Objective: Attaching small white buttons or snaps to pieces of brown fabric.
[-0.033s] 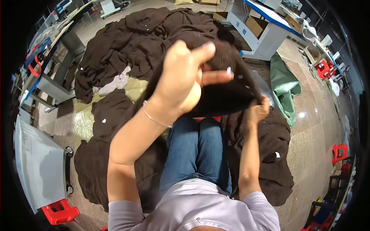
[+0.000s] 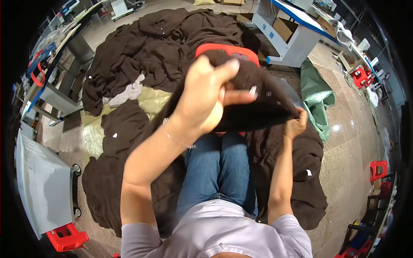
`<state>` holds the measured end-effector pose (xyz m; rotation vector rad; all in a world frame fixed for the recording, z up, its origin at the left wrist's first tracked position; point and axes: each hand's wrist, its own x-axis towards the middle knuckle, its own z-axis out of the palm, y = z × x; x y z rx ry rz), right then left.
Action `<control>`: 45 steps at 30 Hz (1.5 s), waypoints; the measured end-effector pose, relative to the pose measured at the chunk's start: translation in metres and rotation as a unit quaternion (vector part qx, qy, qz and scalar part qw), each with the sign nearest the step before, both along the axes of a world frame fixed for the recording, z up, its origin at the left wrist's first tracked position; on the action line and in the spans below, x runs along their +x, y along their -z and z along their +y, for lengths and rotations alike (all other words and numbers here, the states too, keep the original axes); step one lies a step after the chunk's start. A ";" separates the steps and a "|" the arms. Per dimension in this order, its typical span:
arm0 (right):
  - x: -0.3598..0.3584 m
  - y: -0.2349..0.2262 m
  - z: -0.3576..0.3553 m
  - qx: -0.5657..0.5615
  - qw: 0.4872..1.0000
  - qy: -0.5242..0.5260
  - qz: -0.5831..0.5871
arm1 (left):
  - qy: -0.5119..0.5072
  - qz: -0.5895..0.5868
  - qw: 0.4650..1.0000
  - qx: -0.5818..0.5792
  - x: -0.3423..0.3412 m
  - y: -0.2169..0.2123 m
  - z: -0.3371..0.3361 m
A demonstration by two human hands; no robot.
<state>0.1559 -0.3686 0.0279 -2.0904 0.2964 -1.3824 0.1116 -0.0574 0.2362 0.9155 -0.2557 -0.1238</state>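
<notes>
Right hand (image 2: 296,124): grip clenched brown cloth (image 2: 262,115), having shifted outward.
Left hand (image 2: 200,94): grip blurred; hold could not be told.
Red stool (image 2: 211,47): newly exposed beyond left grip.

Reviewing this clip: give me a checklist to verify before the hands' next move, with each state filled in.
1. Right hand gripping the edge of the dark brown fabric piece: ok.
2. Left hand gripping it too: cannot tell, fingers blurred.
3. Fabric piece lying flat: not ok, raised and bent.
4. Red stool fully uncovered: not ok, mostly hidden.
5. Fabric piece separate from the heap behind: cannot tell.
</notes>
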 end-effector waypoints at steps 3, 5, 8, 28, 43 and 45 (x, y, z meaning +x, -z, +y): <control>-0.031 -0.008 -0.049 0.061 0.994 -0.065 0.065 | 0.005 0.094 0.995 0.009 -0.016 0.069 0.017; -0.065 -0.010 -0.050 0.061 0.955 -0.199 0.210 | -0.056 0.205 0.977 0.004 -0.034 0.117 0.052; -0.122 -0.006 -0.039 0.017 0.856 -0.338 0.391 | -0.149 0.324 0.934 0.025 -0.084 0.175 0.104; -0.125 0.084 0.046 0.222 0.809 -0.287 0.462 | -0.245 0.133 0.960 -0.022 -0.037 0.237 0.084; -0.134 0.078 0.097 0.017 0.895 -0.353 0.273 | -0.203 0.317 0.926 0.003 -0.106 0.334 0.098; -0.149 0.069 0.102 -0.021 0.893 -0.351 0.282 | -0.198 0.305 0.931 0.004 -0.109 0.328 0.099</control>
